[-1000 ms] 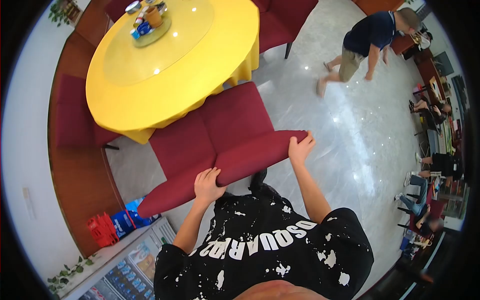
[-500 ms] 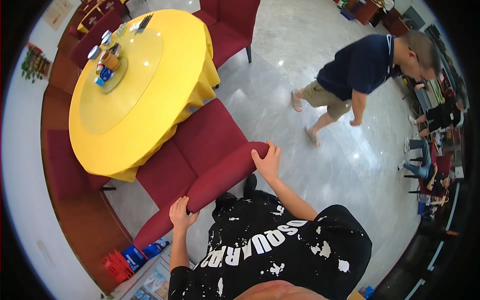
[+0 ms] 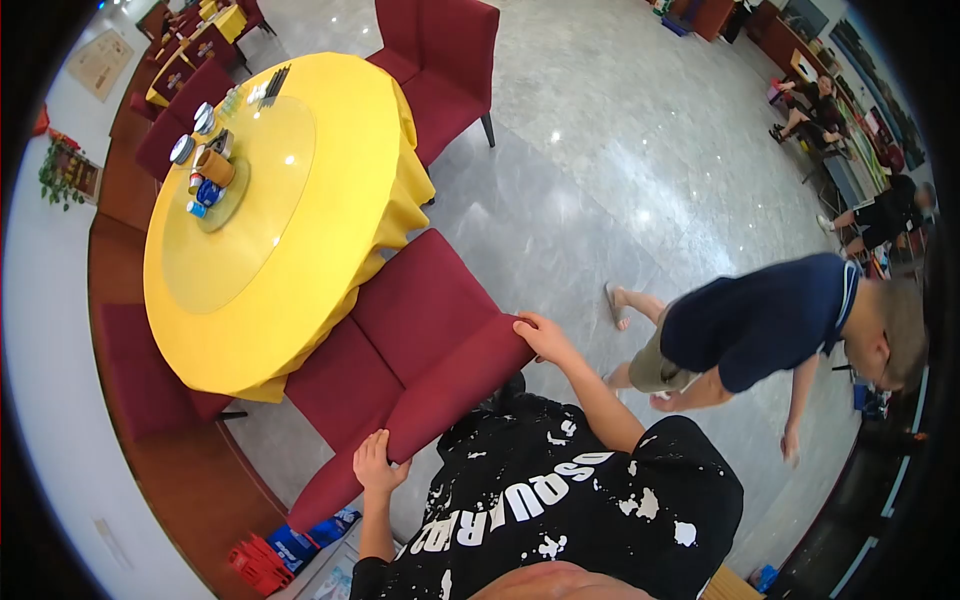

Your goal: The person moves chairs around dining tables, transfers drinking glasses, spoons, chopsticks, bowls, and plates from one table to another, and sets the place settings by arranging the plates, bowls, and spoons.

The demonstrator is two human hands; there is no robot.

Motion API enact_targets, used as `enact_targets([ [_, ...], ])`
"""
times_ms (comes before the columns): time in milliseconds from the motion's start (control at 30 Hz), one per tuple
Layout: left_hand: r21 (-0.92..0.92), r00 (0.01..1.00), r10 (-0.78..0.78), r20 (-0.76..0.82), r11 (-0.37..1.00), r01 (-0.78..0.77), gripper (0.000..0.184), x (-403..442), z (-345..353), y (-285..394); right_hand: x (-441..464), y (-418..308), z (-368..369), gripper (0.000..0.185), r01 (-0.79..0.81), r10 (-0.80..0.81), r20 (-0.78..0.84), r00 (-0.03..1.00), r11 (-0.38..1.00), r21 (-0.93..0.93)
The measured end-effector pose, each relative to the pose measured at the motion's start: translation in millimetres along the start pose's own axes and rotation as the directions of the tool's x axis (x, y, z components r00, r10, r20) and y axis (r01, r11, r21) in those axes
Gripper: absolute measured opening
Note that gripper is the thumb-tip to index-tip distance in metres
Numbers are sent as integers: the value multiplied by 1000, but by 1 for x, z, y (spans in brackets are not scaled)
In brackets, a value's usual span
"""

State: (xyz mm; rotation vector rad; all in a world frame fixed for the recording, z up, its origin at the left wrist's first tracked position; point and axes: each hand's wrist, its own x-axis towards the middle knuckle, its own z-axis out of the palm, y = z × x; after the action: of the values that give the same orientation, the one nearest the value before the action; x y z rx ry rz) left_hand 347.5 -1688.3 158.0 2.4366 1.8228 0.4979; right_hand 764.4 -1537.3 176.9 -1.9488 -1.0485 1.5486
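Note:
Two red upholstered chairs (image 3: 430,290) stand side by side, their seats against the yellow cloth of a round table (image 3: 340,250). My left hand (image 3: 378,465) grips the top of the backrests near where the two chairs meet, its fingers bent over the edge. At the outer top corner of the right-hand chair's backrest rests my right hand (image 3: 545,338), fingers curled on the edge. On the table's glass turntable (image 3: 270,220) are a brown holder (image 3: 215,167), a blue item and small containers.
A person in a dark shirt (image 3: 760,310) walks close by on the right. Another red chair (image 3: 440,80) stands beyond the table. Red and blue packages (image 3: 290,550) lie at the lower left. Seated people are at the far right.
The walking person has come nearer and moved to the right and down in view. The view has turned, so table and chairs sit lower. Both my hands stay on the backrests.

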Motion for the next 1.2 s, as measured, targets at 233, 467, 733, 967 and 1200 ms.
enact_targets([
  [233, -14, 996, -50, 69, 999, 51, 65, 11, -8, 14, 26, 3, -25, 71, -32, 74, 230, 970, 983, -182],
  [467, 13, 961, -257, 102, 966, 257, 86, 40, -18, 59, 91, 64, -63, 71, 203, -85, 509, 856, 962, -181],
  [733, -35, 289, -876, -385, 327, 944, 88, 28, 68, 171, 175, 120, -247, 51, -287, 252, 378, 891, 957, 39],
  [967, 150, -69, -676, 734, 62, 987, 66, 68, 260, 301, 324, 160, -445, 41, -259, 291, -115, 950, 937, 237],
  [1200, 13, 119, -485, 866, 260, 966, 49, 291, 408, 366, 477, 146, -512, 36, -216, 233, -25, 972, 932, 291],
])
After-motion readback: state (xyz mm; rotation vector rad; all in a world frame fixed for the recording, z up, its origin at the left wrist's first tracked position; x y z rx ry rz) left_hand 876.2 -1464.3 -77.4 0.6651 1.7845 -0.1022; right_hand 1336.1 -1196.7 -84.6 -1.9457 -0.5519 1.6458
